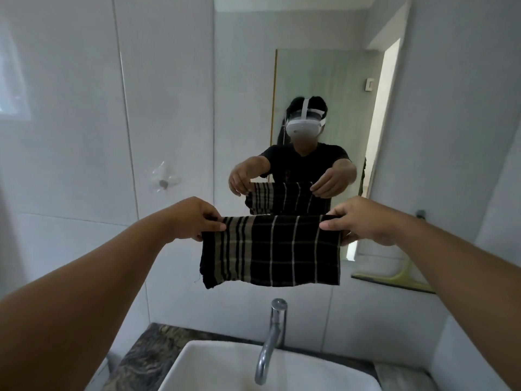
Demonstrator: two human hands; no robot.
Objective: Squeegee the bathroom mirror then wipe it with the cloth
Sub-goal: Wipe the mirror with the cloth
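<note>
Pinching the cloth (270, 251) at its two upper corners, I had both hands closed on it: the left hand (194, 218) gripped the upper left corner with thumb on the near face and fingers curled behind, and the right hand (363, 221) gripped the upper right corner the same way. Cloth was dark, with pale checked lines and a band of tan stripes toward the left-hand side. It hung stretched flat between the two grips, lower edge free and slightly uneven, loose threads at the lower left corner.

Landmark used: the tap (272, 340).
- Cloth was held in the air straight above the tap, well clear of its top, not touching it.
- Both forearms reached in from the near corners, one on each side of the tap.
- Mirror (324, 80) was on the wall behind and above the tap; the cloth was held in front of its lower part. Whether the cloth touched the glass I could not tell. The reflection showed the same cloth held by two hands.
- Squeegee (394, 277), pale yellow-green, lay to the right of the tap and higher, along the mirror's lower right edge. Neither hand was on it.
- White basin (197, 371) sat directly below the tap spout, on a dark mottled stone counter (146, 351).
- White tiled wall (70, 136) ran off to the left of the tap.
</note>
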